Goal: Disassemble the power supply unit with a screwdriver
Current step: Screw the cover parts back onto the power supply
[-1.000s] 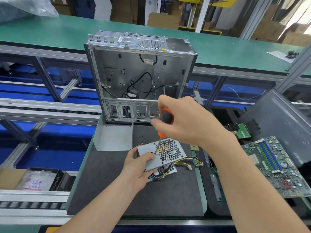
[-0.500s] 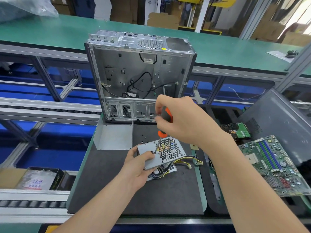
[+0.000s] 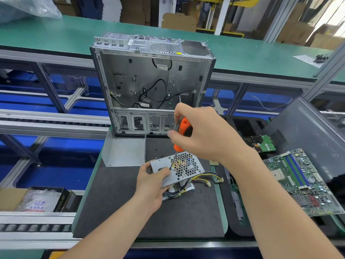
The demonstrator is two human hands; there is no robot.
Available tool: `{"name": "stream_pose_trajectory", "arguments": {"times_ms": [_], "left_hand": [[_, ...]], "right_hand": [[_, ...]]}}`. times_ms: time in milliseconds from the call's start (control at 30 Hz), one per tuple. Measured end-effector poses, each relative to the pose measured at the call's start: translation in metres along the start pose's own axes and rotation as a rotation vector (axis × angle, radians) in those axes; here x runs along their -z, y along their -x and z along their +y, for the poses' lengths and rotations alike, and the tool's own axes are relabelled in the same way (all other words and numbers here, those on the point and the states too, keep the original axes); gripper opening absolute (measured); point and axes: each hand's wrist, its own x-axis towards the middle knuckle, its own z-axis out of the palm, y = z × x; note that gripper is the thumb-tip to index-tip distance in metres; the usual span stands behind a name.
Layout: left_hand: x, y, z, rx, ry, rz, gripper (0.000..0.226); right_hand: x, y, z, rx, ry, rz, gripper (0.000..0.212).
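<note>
Your power supply unit (image 3: 184, 171) lies on the black mat (image 3: 130, 202) just in front of the open computer case (image 3: 149, 81), tipped so that its honeycomb-vented face looks up at you. That tilt seems deliberate: it puts the screw face where the tool can come down on it squarely.

Your left hand (image 3: 151, 182) grips the unit's corner on the side away from the case. The fingers are curled under its edge and the thumb is pressed on top, just beside the tool tip. This looks like a brace, so the box will not twist as you turn.

Your right hand (image 3: 203, 135) is closed round the orange handle of the screwdriver (image 3: 183, 128), in front of the case's lower grille. The fingers wrap it tightly, though the fingertips are blurred, so I cannot tell exactly how they sit. The shaft slopes down and away from the case, and its tip meets the vented face near your left thumb. The screw itself is too small to make out.

The unit's cable bundle (image 3: 203, 177) trails loose to the right, in front of the case. A motherboard (image 3: 302, 182) lies well to the case's right.
</note>
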Motion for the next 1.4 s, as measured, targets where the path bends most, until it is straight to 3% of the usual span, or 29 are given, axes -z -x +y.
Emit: {"name": "stream_pose_trajectory", "arguments": {"times_ms": [100,200,333,400,533,633,733,833,967,1067,1200,1333,1400], "left_hand": [[0.001,0.000,-0.001,-0.017,-0.003,0.003,0.045],[0.002,-0.001,-0.002,-0.020,-0.004,-0.003,0.046],[0.002,-0.002,-0.003,-0.016,0.002,0.001,0.047],[0.003,-0.003,-0.004,-0.018,0.005,0.003,0.047],[0.004,-0.004,-0.004,-0.021,0.008,-0.008,0.047],[0.004,-0.005,-0.005,-0.029,0.003,-0.012,0.048],[0.005,-0.006,-0.005,-0.031,0.005,-0.016,0.048],[0.005,-0.007,-0.005,-0.028,0.007,-0.028,0.048],[0.006,-0.008,-0.007,-0.033,0.002,-0.032,0.047],[0.006,-0.009,-0.007,-0.033,0.003,-0.034,0.047],[0.006,-0.008,-0.006,-0.031,0.000,-0.042,0.047],[0.006,-0.008,-0.006,-0.028,0.003,-0.035,0.048],[0.006,-0.008,-0.006,-0.032,0.001,-0.036,0.048]], "right_hand": [[-0.001,-0.001,0.003,-0.018,-0.038,-0.007,0.014],[0.004,0.000,0.004,-0.012,-0.121,-0.074,0.029],[-0.004,-0.003,0.001,-0.022,-0.026,0.021,0.022],[-0.006,-0.004,0.003,-0.031,-0.085,-0.010,0.017],[0.001,-0.004,0.003,-0.023,-0.147,-0.065,0.031],[-0.005,-0.005,0.000,-0.033,0.005,0.036,0.023],[-0.004,-0.005,0.002,-0.047,-0.098,0.001,0.019],[0.002,-0.004,0.002,-0.055,-0.157,-0.076,0.035],[-0.005,-0.006,0.003,-0.055,-0.012,0.036,0.026],[-0.005,-0.007,0.006,-0.078,-0.107,-0.016,0.021],[0.003,-0.007,0.006,-0.063,-0.193,-0.106,0.040],[-0.006,-0.008,0.003,-0.067,-0.028,0.046,0.026],[-0.007,-0.008,0.004,-0.091,-0.069,0.041,0.021]]}}
